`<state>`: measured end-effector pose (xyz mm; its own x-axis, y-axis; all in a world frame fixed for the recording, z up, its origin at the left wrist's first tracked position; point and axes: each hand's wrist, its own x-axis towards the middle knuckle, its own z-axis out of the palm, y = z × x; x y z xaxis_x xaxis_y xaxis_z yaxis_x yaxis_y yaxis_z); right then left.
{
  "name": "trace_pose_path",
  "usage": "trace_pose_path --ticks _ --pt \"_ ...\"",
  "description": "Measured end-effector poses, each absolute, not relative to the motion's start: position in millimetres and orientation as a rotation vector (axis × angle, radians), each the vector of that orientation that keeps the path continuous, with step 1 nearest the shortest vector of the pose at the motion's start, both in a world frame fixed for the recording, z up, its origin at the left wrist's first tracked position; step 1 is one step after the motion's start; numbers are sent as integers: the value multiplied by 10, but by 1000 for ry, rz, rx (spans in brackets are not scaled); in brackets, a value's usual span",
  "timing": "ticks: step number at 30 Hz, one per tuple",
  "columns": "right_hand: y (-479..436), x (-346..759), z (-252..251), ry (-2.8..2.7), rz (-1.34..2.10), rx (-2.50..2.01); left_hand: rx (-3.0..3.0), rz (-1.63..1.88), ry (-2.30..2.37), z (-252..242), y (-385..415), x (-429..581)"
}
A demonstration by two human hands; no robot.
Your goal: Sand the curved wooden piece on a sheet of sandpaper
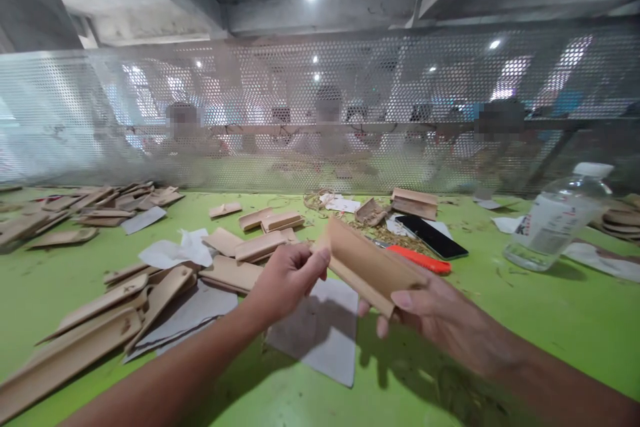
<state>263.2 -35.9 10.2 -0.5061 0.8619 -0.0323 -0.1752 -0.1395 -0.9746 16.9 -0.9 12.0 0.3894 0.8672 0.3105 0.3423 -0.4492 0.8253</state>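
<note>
Both my hands hold one curved tan wooden piece (364, 261) above the green table (550, 320). My left hand (287, 278) pinches its left end with curled fingers. My right hand (440, 310) grips its right end from below, thumb on top. Under my hands lies a grey sheet of sandpaper (323, 330). An orange-handled tool (419, 258) and a black phone (431, 236) lie just beyond the piece.
Several similar wooden pieces (125, 307) and paper sheets are spread at left and centre. A clear plastic bottle (555, 220) lies at right. A perforated metal screen (320, 113) closes the table's far edge; other people sit behind it.
</note>
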Motion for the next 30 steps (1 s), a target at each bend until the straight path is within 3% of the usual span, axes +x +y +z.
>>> trace_pose_path --ticks 8,21,30 --pt "-379 2621 29 -1486 1562 -1084 1960 909 907 118 -172 247" --pt "-424 2751 -206 -1183 2044 -1192 2152 901 804 132 -199 280" --pt "-283 2815 -46 -1626 1386 -1288 2176 352 1109 79 38 95"
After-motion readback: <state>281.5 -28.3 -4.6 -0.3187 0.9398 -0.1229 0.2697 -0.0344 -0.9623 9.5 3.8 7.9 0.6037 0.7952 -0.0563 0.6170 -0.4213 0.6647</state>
